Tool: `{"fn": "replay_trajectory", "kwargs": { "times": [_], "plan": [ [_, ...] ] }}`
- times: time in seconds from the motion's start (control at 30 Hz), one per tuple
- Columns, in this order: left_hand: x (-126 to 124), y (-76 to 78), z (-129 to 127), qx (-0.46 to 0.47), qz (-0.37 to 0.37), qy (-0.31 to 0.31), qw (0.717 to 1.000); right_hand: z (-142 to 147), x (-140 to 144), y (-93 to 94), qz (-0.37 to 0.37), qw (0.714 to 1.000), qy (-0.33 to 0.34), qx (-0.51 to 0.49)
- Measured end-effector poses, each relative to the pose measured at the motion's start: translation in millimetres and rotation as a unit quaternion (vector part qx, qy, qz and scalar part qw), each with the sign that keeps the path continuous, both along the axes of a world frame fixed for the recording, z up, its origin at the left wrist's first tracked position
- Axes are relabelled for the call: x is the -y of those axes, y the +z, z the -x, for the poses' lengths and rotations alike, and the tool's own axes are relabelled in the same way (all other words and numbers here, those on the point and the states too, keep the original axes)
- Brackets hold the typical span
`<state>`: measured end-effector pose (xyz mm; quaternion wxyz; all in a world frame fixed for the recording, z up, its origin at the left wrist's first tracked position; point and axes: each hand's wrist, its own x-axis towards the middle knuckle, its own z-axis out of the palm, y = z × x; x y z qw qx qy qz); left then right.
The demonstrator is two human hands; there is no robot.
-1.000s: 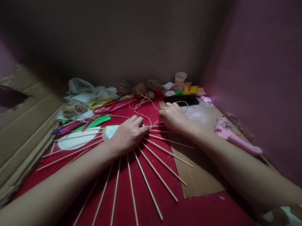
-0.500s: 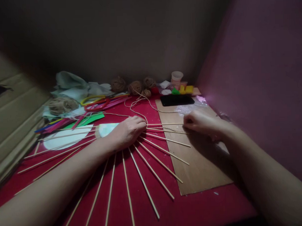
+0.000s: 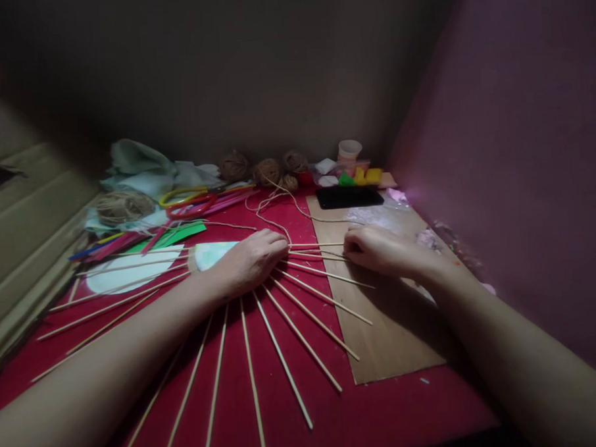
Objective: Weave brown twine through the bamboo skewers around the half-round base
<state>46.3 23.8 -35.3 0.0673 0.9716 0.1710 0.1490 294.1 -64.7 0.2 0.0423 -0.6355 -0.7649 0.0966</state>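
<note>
Thin wooden sticks [image 3: 290, 341] fan out from a half-round pale piece [image 3: 215, 253] with a brown band on its left edge. My left hand [image 3: 260, 255] is closed over the right end of this piece, gripping the sticks where they meet; its fingertips are partly hidden. Further right, my right hand [image 3: 373, 248] is pinched at the outer ends of the topmost sticks. Brown twine [image 3: 322, 220] runs from the back to this hand, and a strand also passes between the two hands along the upper sticks. What exactly lies inside the right fingers is hidden.
Brown twine balls [image 3: 267, 172], yellow- and red-handled scissors [image 3: 191, 205], pale cloth [image 3: 140, 164] and a plastic cup [image 3: 349, 150] line the back. A black phone [image 3: 349, 197] lies by a cardboard sheet [image 3: 382, 338]. Walls rise behind and at right; cardboard stands left.
My right hand has moved left along the upper sticks, closer to my left hand. My left hand stays in nearly the same place on the sticks.
</note>
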Motion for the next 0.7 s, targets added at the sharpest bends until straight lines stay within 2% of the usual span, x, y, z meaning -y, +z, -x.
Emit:
{"fn": "replay_trajectory", "kwargs": {
  "times": [0.17, 0.33, 0.47, 0.7],
  "plan": [
    [0, -0.2, 0, 0.009, 0.001, -0.005, 1.000, -6, -1, 1.9, -0.021, 0.997, -0.053, 0.043],
    [0, -1.0, 0, 0.019, -0.003, -0.007, 1.000, -18, -4, 4.1, 0.018, 0.998, -0.041, -0.043],
    [-1, -0.4, -3, 0.028, -0.003, 0.017, 0.999, -25, -7, 11.9, 0.070, 0.990, -0.125, -0.013],
    [-3, 6.8, -9, 0.029, 0.049, 0.071, 0.996, -27, -9, 13.6, 0.066, 0.985, -0.159, 0.025]
  ]
}}
